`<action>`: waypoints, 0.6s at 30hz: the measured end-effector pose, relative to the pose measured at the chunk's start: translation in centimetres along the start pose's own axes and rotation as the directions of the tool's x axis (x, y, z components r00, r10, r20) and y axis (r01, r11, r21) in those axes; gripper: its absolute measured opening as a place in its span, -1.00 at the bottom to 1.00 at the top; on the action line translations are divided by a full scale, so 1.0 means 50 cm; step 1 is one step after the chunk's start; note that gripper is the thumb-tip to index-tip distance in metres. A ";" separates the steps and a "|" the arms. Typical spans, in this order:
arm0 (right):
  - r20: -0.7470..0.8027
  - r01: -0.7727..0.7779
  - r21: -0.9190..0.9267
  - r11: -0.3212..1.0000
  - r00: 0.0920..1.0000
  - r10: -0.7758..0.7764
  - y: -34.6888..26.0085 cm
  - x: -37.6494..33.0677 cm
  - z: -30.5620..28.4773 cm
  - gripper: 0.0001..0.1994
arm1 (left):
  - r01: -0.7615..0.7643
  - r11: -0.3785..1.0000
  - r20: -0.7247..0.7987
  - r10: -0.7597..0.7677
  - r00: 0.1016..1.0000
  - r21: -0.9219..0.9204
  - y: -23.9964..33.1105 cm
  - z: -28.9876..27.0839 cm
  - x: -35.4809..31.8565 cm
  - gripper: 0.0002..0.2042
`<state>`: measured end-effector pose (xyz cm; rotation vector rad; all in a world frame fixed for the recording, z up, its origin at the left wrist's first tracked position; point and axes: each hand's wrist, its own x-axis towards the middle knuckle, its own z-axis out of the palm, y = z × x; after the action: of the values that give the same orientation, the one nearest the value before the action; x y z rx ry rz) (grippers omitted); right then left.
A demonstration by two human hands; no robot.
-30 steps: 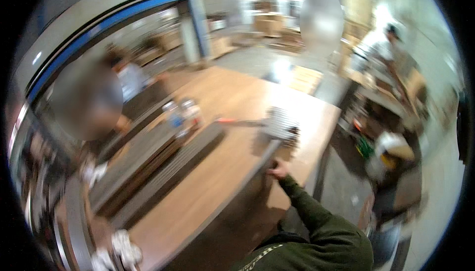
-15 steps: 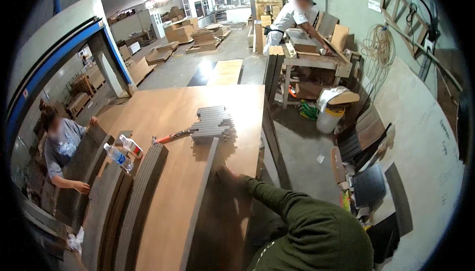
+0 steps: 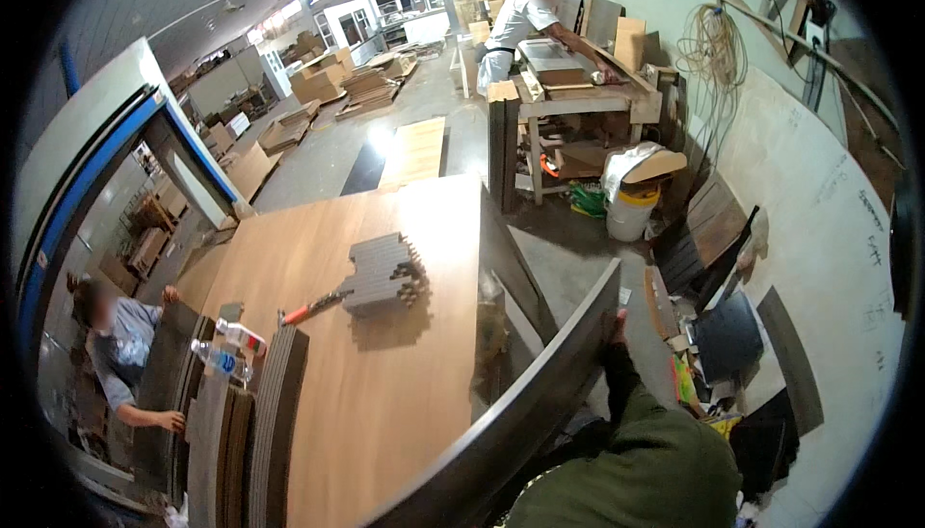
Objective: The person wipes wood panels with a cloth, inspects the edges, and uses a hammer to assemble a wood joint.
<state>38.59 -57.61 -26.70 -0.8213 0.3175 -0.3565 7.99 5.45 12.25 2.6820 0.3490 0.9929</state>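
One long dark board [image 3: 540,393] stood on edge beside the bench [image 3: 385,403], running from the lower middle up toward the right. The right hand [image 3: 617,321] sat at its upper end, fingers wrapped over the top edge and pinching it; the green sleeve [image 3: 665,451] led down to the lower rim. The left hand was out of sight.

On the bench lay one stack of short grey strips [image 3: 383,273], one red-handled tool [image 3: 313,308] just beside it, and two plastic bottles [image 3: 231,347] near the left edge. Long dark boards [image 3: 260,422] were piled along that left edge, too many to count. One person [image 3: 120,355] stood at the far left with both hands on a dark panel [image 3: 164,383]; a second person [image 3: 515,22] worked at a cluttered table [image 3: 578,94] well apart, at the top.

Between the bench's right edge and the wall ran a strip of bare floor [image 3: 568,258], narrowed by one white bucket [image 3: 631,210] and leaning panels [image 3: 713,239]
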 end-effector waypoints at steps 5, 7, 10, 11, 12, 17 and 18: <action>-0.327 -0.063 0.077 0.995 0.941 0.085 -0.175 0.124 -0.148 -0.23 | -0.023 0.955 0.178 0.079 0.981 -0.296 0.189 0.137 0.177 -0.35; -0.444 -0.105 0.093 0.990 0.886 0.136 -0.217 0.180 -0.224 -0.29 | 0.326 0.862 0.359 -0.184 0.915 -0.389 0.300 0.213 0.294 -0.36; -0.517 -0.215 0.360 0.908 0.764 0.386 -0.300 0.214 -0.114 -0.36 | 0.450 0.853 0.610 -0.214 0.763 -0.264 0.277 0.289 0.473 -0.60; -0.469 -0.177 0.375 0.910 0.810 0.351 -0.300 0.225 -0.136 -0.37 | 0.340 0.897 0.651 -0.081 0.755 -0.282 0.293 0.357 0.516 -0.69; -0.409 -0.153 0.404 0.902 0.852 0.328 -0.251 0.242 -0.169 -0.39 | 0.222 0.927 0.670 0.040 0.741 -0.301 0.318 0.408 0.554 -0.77; -0.264 -0.408 0.389 0.826 0.810 0.524 -0.049 0.280 -0.102 -0.32 | 0.317 0.768 0.681 0.201 0.704 -0.556 0.808 0.661 0.526 -0.80; -0.461 -0.553 0.310 0.773 0.623 0.631 -0.159 0.263 0.073 -0.29 | 0.182 0.878 0.732 0.238 0.638 -0.443 0.841 0.697 0.513 -0.81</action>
<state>50.37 -65.81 -20.15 -0.4124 1.0713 0.0357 55.60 -31.52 15.64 2.3391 -0.1269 -0.1608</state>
